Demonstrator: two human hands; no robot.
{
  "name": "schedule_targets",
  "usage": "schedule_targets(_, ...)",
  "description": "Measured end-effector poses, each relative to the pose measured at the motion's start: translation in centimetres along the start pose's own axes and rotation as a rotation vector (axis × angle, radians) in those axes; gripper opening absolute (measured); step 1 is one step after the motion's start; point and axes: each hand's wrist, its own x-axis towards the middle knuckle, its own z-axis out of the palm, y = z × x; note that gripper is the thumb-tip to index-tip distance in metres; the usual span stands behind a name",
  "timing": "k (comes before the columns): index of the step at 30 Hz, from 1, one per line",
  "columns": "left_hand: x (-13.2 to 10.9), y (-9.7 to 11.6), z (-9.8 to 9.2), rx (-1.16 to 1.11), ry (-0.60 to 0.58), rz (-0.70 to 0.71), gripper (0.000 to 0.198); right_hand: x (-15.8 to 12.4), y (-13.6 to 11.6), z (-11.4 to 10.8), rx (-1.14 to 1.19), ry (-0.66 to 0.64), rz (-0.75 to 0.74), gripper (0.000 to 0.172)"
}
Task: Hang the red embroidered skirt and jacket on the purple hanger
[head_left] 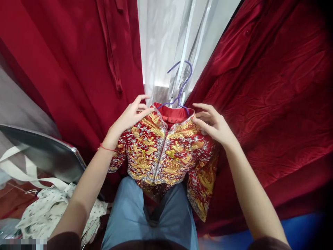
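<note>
A red jacket (pixel 161 152) thick with gold and silver embroidery hangs on a purple wire hanger (pixel 182 86) in front of me, over my knees in blue jeans (pixel 145 215). My left hand (pixel 132 116) rests on the jacket's left shoulder by the collar, fingers bent and pinching the edge of the fabric. A thin red string circles that wrist. My right hand (pixel 212 123) lies on the right shoulder, its fingers curled onto the cloth near the collar. The front closure runs down the middle between both hands.
Red curtains (pixel 273 86) hang on both sides, with a strip of white sheer fabric (pixel 169 41) between them. At the left stands a grey metal tray-like surface (pixel 44 152), and below it lies a white spotted cloth (pixel 49 211) with cream straps.
</note>
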Motion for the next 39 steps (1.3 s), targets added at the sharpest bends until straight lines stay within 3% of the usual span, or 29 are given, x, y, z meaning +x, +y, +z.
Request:
schedule_targets(2, -1.5, -1.2, -1.0, 0.072, -0.057, -0.006, 0.043, -1.5, 0.5, -0.5, -0.082, -0.03, -0.012, 0.062)
schedule_targets(4, -2.9, -2.6, -1.5, 0.145, -0.036, -0.009, 0.041, -2.8, 1.4, -0.4, -0.242, -0.038, -0.026, 0.059)
schedule_targets(7, -4.1, -4.1, -1.0, 0.252, 0.134, 0.027, 0.039, -3.9, 2.9, 0.3, -0.47, 0.036, -0.057, 0.044)
schedule_targets(10, -4.0, -4.0, -0.4, 0.323, 0.277, 0.077, 0.038, -3.6, 3.5, 0.6, -0.511, 0.133, -0.068, 0.051)
schedule_targets(12, -3.2, -3.4, -0.7, 0.301, 0.313, 0.072, 0.038, -2.6, 3.4, 0.0, -0.444, 0.157, -0.024, 0.054)
schedule_targets(14, -2.2, -2.8, -1.5, 0.214, 0.251, 0.008, 0.04, -1.5, 3.1, -0.9, -0.302, 0.083, 0.062, 0.054)
schedule_targets(16, -1.4, -2.8, -2.3, 0.07, 0.124, -0.093, 0.042, -0.6, 3.0, -1.7, -0.115, -0.07, 0.182, 0.052)
schedule_targets(19, -1.8, -4.1, -2.6, -0.099, 0.05, -0.236, 0.045, -1.0, 3.1, -1.6, 0.017, -0.159, 0.301, 0.049)
schedule_targets(24, -5.7, -7.4, -0.5, -0.186, 0.344, -0.297, 0.053, -5.1, 3.8, 0.2, -0.108, 0.153, 0.227, 0.038)
schedule_targets(28, -7.3, -7.5, 0.2, -0.163, 0.527, -0.231, 0.046, -6.7, 3.9, 0.4, -0.2, 0.319, 0.192, 0.037)
schedule_targets(31, -7.1, -7.0, -0.2, -0.124, 0.62, -0.202, 0.043, -6.2, 3.9, -0.3, -0.16, 0.305, 0.229, 0.041)
schedule_targets(36, -7.5, -7.0, -0.3, -0.172, 0.665, -0.25, 0.046, -5.6, 4.4, -0.7, 0.011, 0.079, 0.348, 0.044)
schedule_targets(39, -8.2, -7.0, 0.1, -0.103, 0.677, -0.23, 0.041, -6.1, 4.8, -0.6, -0.087, 0.163, 0.282, 0.039)
